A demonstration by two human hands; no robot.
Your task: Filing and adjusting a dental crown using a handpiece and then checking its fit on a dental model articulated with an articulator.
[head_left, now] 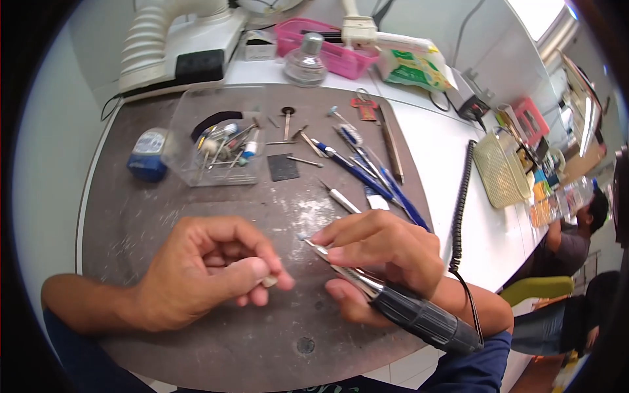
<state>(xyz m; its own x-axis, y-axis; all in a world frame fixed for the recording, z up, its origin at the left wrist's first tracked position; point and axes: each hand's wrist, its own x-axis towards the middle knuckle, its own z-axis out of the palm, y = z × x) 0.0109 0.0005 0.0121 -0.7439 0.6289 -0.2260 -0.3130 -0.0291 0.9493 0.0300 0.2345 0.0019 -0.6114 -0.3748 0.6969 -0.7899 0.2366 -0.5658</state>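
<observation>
- Small pale piece [269, 281]: pinched in the grip of the left hand [200, 275], mostly covered by thumb and fingers; its full shape is hard to judge.
- Rotary handpiece [422, 316]: grasped in the right hand [396, 252], fingers hiding part of its metal neck; the tip is near the piece, apart.
- Beyond, on the desk [229, 357]: blue-handled tools [357, 171] overlapping, and a clear box [252, 175] of jumbled bits.
- Blue jar [149, 156] beside the box.

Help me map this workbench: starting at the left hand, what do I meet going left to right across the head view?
Left hand with a small pale piece at its fingertips → right hand gripping a black handpiece → beige basket → clear plastic bottle.
</observation>
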